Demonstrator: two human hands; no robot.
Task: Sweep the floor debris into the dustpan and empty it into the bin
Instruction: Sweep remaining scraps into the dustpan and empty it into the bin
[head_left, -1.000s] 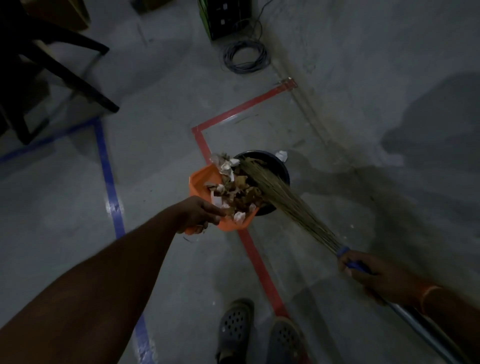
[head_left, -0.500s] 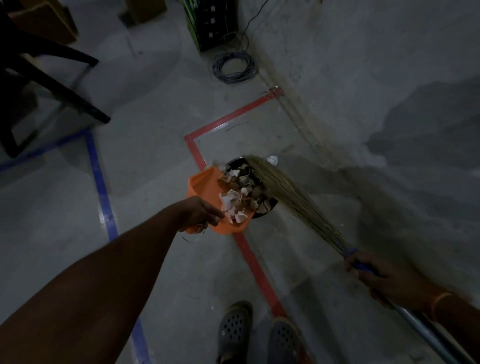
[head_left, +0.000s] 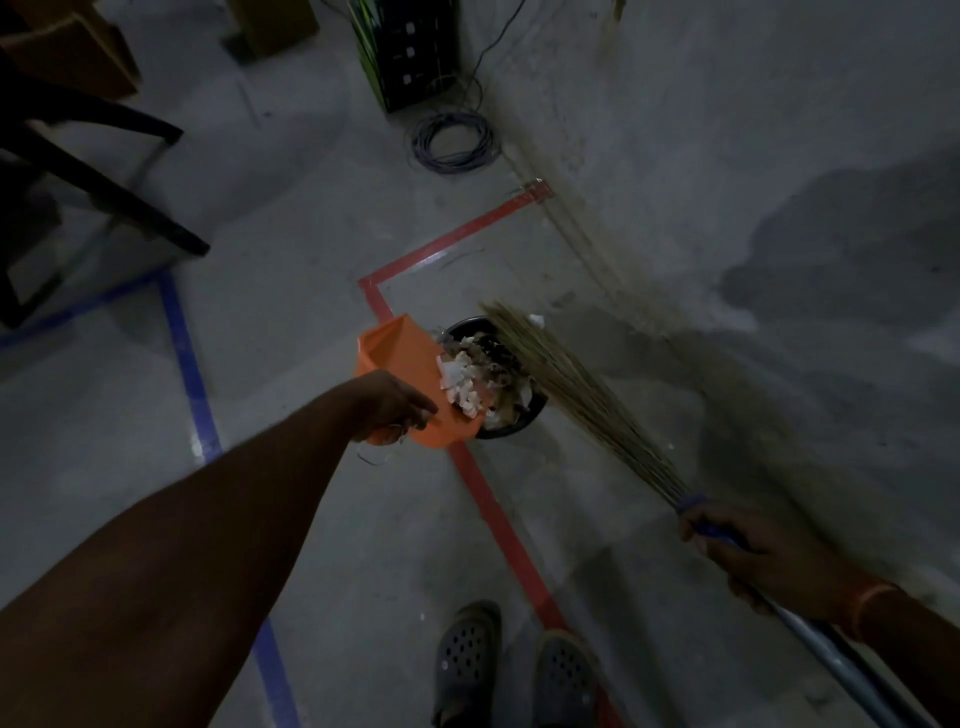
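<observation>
My left hand (head_left: 390, 406) grips the handle of an orange dustpan (head_left: 400, 358), tilted over a black round bin (head_left: 511, 426). White and brown paper scraps (head_left: 462, 382) lie at the pan's lower lip and inside the bin. My right hand (head_left: 748, 551) holds the broom (head_left: 571, 384) by its blue collar and metal handle. The straw bristles slant up-left, with their tips over the bin's far rim. One white scrap (head_left: 536, 319) sits by the bin's far edge.
Red tape (head_left: 493, 499) runs along the concrete floor under the bin; blue tape (head_left: 187, 364) lies to the left. A coiled cable (head_left: 453, 141) and a black box (head_left: 410, 52) sit ahead. Dark chair legs (head_left: 104, 192) stand far left. My two shoes (head_left: 514, 670) are at the bottom.
The dustpan has tipped further over the bin and the scraps have slid from the pan's middle toward its lip and into the bin. The broom bristles stay over the bin.
</observation>
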